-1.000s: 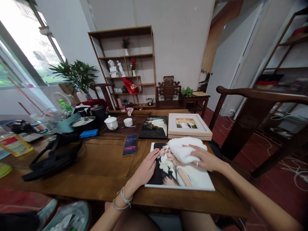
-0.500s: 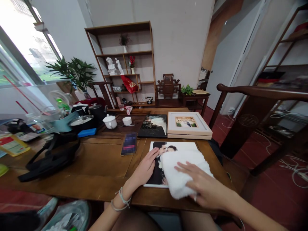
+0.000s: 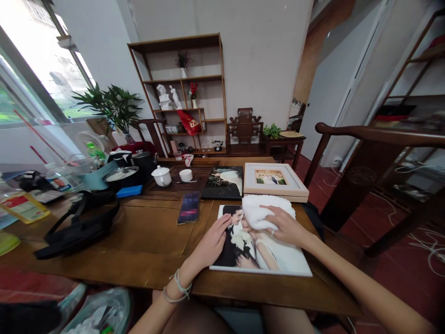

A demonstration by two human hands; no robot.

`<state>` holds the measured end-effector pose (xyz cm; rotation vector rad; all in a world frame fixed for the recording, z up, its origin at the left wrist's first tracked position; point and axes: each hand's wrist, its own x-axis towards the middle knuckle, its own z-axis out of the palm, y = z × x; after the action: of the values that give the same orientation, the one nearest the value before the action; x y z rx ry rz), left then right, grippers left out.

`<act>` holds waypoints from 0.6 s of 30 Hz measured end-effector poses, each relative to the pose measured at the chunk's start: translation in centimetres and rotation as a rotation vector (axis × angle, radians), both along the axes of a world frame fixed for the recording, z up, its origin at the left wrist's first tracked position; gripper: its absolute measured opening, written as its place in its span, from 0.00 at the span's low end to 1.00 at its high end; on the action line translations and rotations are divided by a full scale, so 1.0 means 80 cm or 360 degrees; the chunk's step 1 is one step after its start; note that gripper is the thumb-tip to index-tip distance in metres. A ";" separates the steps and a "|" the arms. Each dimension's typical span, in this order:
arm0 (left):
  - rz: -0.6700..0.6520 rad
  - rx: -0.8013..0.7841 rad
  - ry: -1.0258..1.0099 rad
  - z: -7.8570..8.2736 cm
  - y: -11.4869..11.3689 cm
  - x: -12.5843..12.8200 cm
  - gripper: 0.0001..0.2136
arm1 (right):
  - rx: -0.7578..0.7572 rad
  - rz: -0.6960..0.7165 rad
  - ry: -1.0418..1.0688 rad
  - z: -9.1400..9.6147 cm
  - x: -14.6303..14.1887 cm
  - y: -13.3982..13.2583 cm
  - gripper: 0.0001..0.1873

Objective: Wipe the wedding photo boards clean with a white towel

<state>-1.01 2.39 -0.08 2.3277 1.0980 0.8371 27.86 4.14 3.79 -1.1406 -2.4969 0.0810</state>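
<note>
A photo panel (image 3: 250, 253) showing a couple lies flat on the wooden table (image 3: 149, 241) in front of me. My left hand (image 3: 213, 239) rests on its left part with the fingers stretched out, holding nothing. Under my right hand (image 3: 287, 225) is a folded white towel (image 3: 255, 208), gripped and pressed on the panel's upper right part. The towel hides the panel's far edge there. Just beyond lie a dark photo panel (image 3: 222, 182) and a light-framed picture (image 3: 276, 178), stacked on another frame.
Left of the panel lies a phone (image 3: 188, 207). Further left are a black strap (image 3: 76, 222), a blue block (image 3: 129, 191), a white teapot (image 3: 161, 176) and a small cup (image 3: 186, 175). A wooden chair (image 3: 365, 174) stands at the right, a waste bin (image 3: 100, 311) below the table.
My right hand has slid the towel away from me, from the panel's near right part to its far edge, uncovering more of the picture. My left hand has stayed in place.
</note>
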 end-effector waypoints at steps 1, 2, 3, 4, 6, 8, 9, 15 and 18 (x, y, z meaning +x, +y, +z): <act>-0.0002 0.0004 0.0004 -0.001 0.000 0.000 0.22 | 0.0016 -0.0036 -0.0007 0.000 -0.003 0.008 0.14; -0.0003 0.0008 0.0008 -0.001 0.000 0.000 0.22 | 0.0025 -0.0055 -0.0013 0.001 -0.007 0.011 0.13; -0.0003 0.0012 0.0011 -0.002 0.001 -0.001 0.22 | 0.0026 -0.0050 -0.0017 0.003 -0.011 0.011 0.13; -0.0001 0.0016 0.0012 -0.002 0.001 -0.001 0.22 | 0.0021 -0.0029 -0.0021 0.005 -0.016 0.007 0.13; 0.0010 0.0016 0.0018 -0.002 0.001 0.000 0.22 | -0.0023 0.0055 -0.0061 0.010 -0.026 -0.012 0.14; 0.0025 0.0014 0.0026 0.000 0.000 0.000 0.22 | -0.0106 0.0151 -0.0134 0.013 -0.037 -0.043 0.14; 0.0028 0.0017 0.0027 0.001 0.000 0.000 0.22 | -0.0151 0.0186 -0.0170 0.014 -0.043 -0.062 0.14; -0.0001 0.0015 0.0028 0.007 -0.002 0.001 0.22 | -0.0304 0.0368 -0.0245 0.015 -0.066 -0.144 0.13; 0.0000 0.0004 0.0042 0.007 -0.002 0.002 0.22 | -0.0310 0.0353 -0.0166 0.016 -0.062 -0.132 0.13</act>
<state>-0.87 2.25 0.51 2.3469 1.1086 0.8106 22.89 -6.39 5.05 -0.9562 -2.7498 0.3404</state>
